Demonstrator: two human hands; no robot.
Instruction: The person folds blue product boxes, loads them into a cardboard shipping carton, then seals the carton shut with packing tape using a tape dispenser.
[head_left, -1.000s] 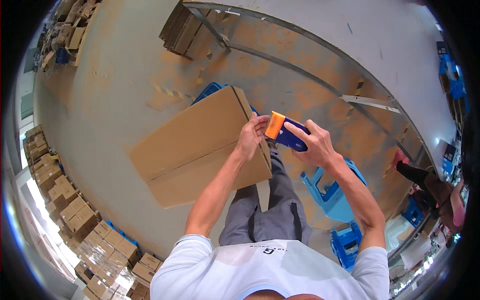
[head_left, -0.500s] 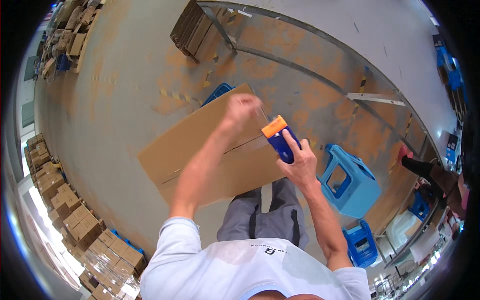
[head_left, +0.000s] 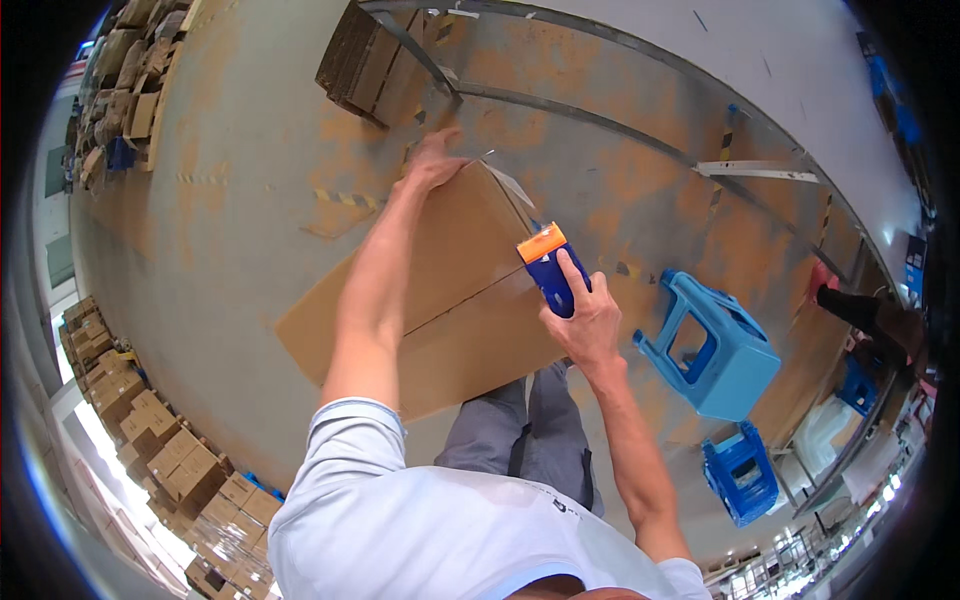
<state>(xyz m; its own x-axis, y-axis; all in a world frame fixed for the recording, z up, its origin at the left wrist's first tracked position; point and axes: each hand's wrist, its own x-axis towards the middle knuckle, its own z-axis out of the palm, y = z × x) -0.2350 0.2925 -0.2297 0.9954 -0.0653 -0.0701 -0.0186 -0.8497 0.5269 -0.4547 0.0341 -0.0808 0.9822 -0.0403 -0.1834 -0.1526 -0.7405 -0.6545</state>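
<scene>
A large closed cardboard box (head_left: pixel 455 245) is in front of my legs, with a seam running across its top. My right hand (head_left: pixel 585 325) grips a blue tape dispenser (head_left: pixel 545 262) with an orange head, the index finger laid along its body. The dispenser's head is at the box's right edge, near the end of the seam. My left hand (head_left: pixel 432 165) reaches over to the box's far corner, its fingers spread and slightly blurred; some of them are beyond the edge. A thin pale strip shows on the box's right side face.
A light blue plastic stool (head_left: pixel 735 365) lies tipped on the right, with a darker blue stool (head_left: pixel 740 475) behind it. A metal-framed table (head_left: pixel 690 60) stands at the far right. Flat cardboard (head_left: pixel 365 60) leans by its leg. Stacked cartons (head_left: pixel 185 465) line the left.
My left hand has moved left and away from me, from above the box to its far corner. The dispenser has shifted slightly left. More of the box's right side face shows.
</scene>
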